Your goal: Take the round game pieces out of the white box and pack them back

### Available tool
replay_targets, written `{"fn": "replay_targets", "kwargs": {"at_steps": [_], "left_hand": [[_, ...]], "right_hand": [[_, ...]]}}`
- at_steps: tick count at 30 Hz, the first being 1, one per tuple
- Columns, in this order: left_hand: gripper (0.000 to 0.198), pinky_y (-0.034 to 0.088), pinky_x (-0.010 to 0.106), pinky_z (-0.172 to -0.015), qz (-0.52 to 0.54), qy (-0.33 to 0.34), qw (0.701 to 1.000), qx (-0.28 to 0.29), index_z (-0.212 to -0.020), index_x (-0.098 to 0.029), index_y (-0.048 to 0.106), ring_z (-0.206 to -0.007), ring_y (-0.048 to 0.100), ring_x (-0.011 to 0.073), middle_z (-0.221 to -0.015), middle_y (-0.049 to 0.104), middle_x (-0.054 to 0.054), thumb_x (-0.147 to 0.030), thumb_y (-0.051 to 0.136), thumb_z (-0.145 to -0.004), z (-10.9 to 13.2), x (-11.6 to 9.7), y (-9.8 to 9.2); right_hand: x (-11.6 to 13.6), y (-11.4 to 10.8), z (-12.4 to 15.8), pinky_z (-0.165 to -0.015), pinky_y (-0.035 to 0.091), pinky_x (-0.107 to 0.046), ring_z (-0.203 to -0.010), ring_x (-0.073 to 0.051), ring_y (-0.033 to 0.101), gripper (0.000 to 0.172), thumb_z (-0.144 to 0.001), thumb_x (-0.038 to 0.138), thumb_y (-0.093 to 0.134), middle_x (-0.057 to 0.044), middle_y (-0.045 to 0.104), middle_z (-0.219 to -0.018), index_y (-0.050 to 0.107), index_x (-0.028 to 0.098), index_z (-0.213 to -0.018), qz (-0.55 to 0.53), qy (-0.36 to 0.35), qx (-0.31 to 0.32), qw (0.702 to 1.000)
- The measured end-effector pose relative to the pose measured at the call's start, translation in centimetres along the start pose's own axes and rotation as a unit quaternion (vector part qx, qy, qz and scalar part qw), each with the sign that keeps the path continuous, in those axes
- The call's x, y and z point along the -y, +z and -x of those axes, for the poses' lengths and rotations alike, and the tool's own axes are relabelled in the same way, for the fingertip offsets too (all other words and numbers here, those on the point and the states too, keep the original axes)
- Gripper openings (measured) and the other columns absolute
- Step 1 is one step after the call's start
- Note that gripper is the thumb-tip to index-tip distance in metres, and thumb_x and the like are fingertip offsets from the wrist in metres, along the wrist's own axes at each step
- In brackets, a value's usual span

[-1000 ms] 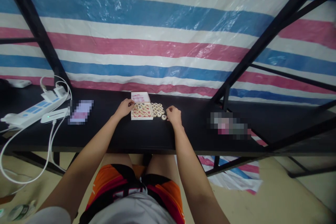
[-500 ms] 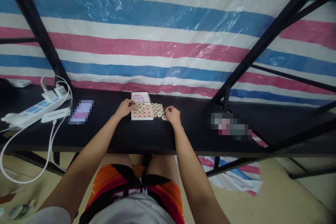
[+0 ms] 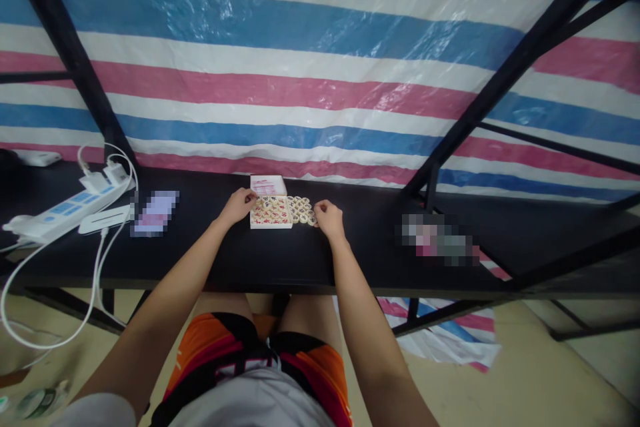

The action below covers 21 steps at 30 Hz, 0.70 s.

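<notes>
A shallow white box [image 3: 271, 225] lies on the black table, filled with round Chinese chess pieces [image 3: 273, 211] in pale cream, marked in red and dark characters. Against its right side lie several loose Chinese chess pieces [image 3: 301, 210] with dark characters, set close together. My left hand [image 3: 240, 205] is at the box's upper left corner, fingers curled and pressed together; what lies between the fingertips is hidden. My right hand [image 3: 329, 217] is closed in a pinch at the right end of the loose pieces, its fingertips on the nearest one. Behind the box is its white lid [image 3: 268, 185].
To the left are a blurred phone [image 3: 156, 213], a white power strip [image 3: 70, 209] with plugs and cables, and a white slim device [image 3: 105, 219]. Blurred items [image 3: 440, 240] lie right. Black metal posts [image 3: 443, 137] and a striped plastic sheet [image 3: 280, 87] stand behind the table.
My right hand has shifted slightly away from me, and the front loose piece has moved in against the others. My left hand has stayed at the box corner.
</notes>
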<state>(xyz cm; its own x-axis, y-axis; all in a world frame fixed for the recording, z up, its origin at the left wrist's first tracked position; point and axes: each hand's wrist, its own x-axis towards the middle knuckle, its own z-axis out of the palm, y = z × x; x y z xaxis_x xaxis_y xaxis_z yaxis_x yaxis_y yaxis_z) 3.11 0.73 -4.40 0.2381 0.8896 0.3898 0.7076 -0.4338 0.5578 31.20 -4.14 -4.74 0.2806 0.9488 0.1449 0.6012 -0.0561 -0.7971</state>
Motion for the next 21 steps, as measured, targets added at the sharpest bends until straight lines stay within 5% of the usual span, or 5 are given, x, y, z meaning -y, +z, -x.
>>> {"fn": "replay_targets", "kwargs": {"at_steps": [21], "left_hand": [[0.021, 0.046, 0.030, -0.078, 0.010, -0.008, 1.000, 0.003, -0.091, -0.016, 0.067, -0.079, 0.057, 0.0174, -0.085, 0.058, 0.005, -0.024, 0.052, -0.079, 0.05, -0.23, -0.12]], "right_hand": [[-0.54, 0.03, -0.49, -0.076, 0.049, -0.023, -0.075, -0.013, 0.063, 0.022, -0.081, 0.024, 0.047, -0.002, 0.068, -0.084, 0.066, 0.019, -0.089, 0.060, -0.031, -0.029, 0.997]]}}
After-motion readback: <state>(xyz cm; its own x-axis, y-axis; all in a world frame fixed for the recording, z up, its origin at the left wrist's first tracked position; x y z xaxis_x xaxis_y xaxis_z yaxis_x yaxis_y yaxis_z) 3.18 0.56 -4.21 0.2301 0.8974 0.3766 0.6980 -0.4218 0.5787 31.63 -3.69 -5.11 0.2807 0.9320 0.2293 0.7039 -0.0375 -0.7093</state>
